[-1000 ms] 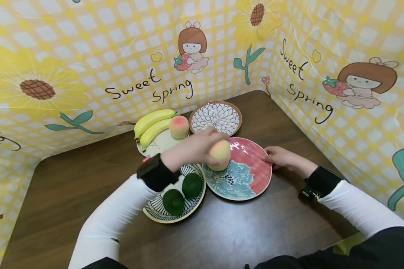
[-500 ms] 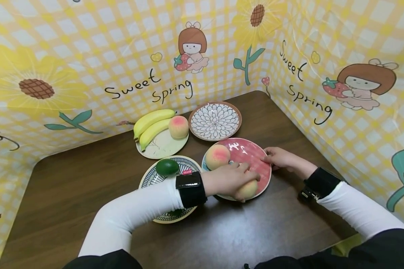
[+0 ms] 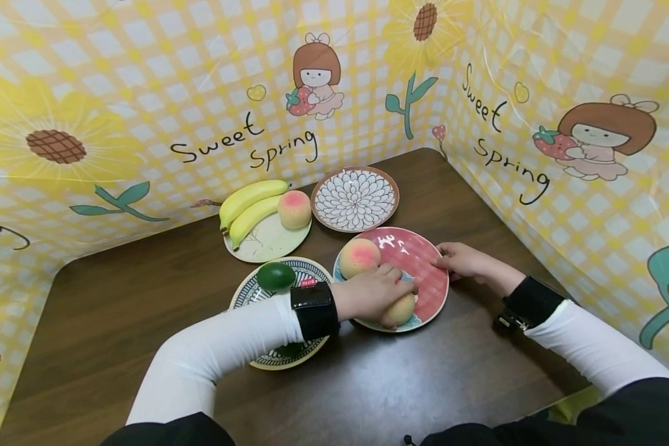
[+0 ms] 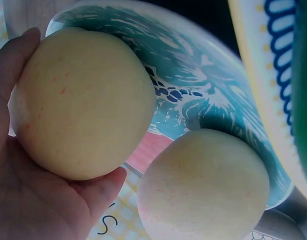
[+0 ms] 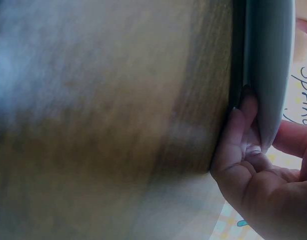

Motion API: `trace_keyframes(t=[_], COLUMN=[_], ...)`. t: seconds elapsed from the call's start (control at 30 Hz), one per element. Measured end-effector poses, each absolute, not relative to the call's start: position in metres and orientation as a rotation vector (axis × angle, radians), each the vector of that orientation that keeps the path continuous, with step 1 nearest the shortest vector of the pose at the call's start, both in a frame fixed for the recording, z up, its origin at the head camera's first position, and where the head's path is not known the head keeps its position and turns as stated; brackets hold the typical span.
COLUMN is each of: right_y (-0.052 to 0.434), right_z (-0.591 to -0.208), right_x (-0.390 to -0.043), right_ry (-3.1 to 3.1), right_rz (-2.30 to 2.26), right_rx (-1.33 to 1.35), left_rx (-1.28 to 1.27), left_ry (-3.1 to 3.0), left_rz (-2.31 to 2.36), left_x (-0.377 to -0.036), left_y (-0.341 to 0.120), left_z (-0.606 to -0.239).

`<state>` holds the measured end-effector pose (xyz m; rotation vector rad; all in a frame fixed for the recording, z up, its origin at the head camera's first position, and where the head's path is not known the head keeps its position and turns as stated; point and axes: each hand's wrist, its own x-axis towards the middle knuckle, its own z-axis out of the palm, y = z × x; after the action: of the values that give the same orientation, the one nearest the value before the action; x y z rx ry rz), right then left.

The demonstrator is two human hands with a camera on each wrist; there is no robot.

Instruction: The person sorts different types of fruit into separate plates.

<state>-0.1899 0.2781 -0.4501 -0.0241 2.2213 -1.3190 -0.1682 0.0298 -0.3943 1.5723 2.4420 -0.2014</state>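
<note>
Pink-and-teal glazed round plate [image 3: 424,260] holds two matte, fuzzy peaches: left hand [image 3: 370,294] curls around the peach [image 3: 399,308] at six o'clock, right hand [image 3: 463,259] pinches the rim at three o'clock.

— From my feed, where could a hand pass?

— Along the near edge of the dark brown wooden table [image 3: 368,390] and its left side the top lies bare.

— And what blocks?

— Four round patterned plates crowd the middle toward the far edge. The yellow checked printed screen [image 3: 145,111] walls the far, left and right edges. On the red-and-teal flower plate [image 3: 424,282], two pale peaches and both hands fill the room.
</note>
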Motion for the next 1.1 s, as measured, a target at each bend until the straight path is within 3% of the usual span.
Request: trace_keyframes(t=[0.7, 0.9, 1.1], right_y=[0.279, 0.280, 0.279], right_z=[-0.449, -0.451, -0.449], right_x=[-0.189, -0.192, -0.192], right_ry=[2.205, 2.218, 2.233], right_rz=[-1.335, -1.302, -1.254], right_rx=[-0.006, -0.006, -0.002], left_rx=[1.493, 1.450, 1.337], left_ry=[2.378, 2.444, 2.801], left_rz=[-0.141, 0.228, 0.504], left_x=[-0.176, -0.198, -0.243], left_y=[0.031, 0.016, -0.033], left_z=[-0.383, -0.329, -0.273])
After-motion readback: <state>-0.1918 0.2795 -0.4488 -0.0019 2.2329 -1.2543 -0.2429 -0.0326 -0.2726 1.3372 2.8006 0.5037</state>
